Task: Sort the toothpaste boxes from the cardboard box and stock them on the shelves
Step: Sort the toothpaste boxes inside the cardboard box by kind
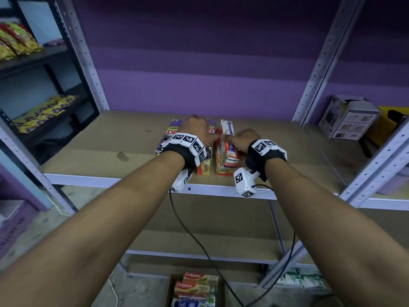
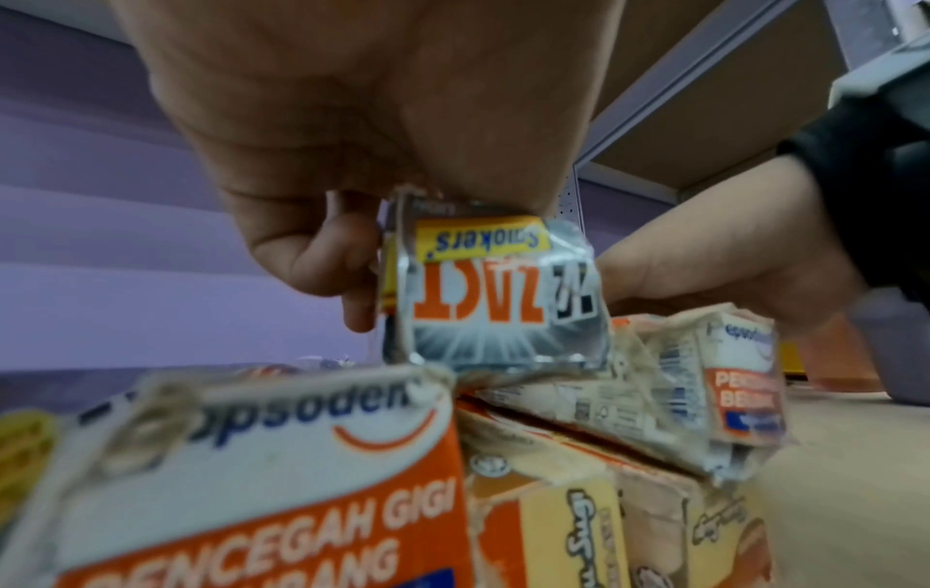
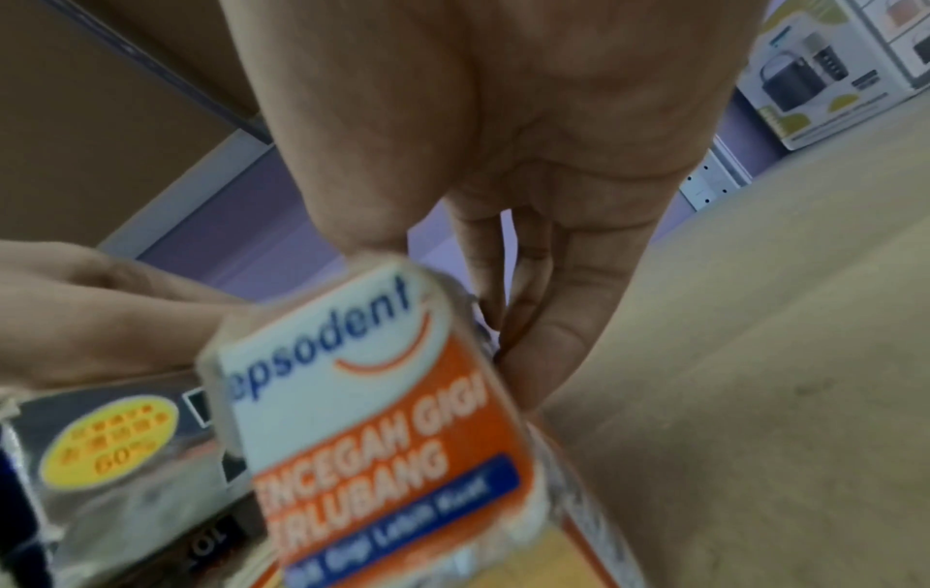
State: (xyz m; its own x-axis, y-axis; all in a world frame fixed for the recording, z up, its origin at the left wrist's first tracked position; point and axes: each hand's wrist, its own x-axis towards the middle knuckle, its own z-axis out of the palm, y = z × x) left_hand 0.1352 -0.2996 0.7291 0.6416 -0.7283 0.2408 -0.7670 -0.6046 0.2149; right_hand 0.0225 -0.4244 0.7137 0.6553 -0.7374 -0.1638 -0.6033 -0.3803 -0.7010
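On the brown shelf board (image 1: 93,151) lie dark Zact toothpaste boxes (image 1: 173,127) and, to their right, orange-white Pepsodent boxes (image 1: 228,131). My left hand (image 1: 195,130) pinches the end of a Zact Smokers box (image 2: 493,302) between fingers and thumb. My right hand (image 1: 240,140) grips the sides of the top Pepsodent box (image 3: 372,398), fingers (image 3: 543,318) down its right side. More Pepsodent boxes (image 2: 282,457) sit under the Zact box. On the floor below stands the cardboard box (image 1: 170,291) with Colgate boxes (image 1: 194,282) in it.
A white product carton (image 1: 347,118) stands on the shelf to the right. Snack packets (image 1: 42,114) fill a black rack at the left. Black cables (image 1: 199,240) hang from my wrists past a lower shelf (image 1: 199,254). Green-white packs (image 1: 303,280) lie at the lower right.
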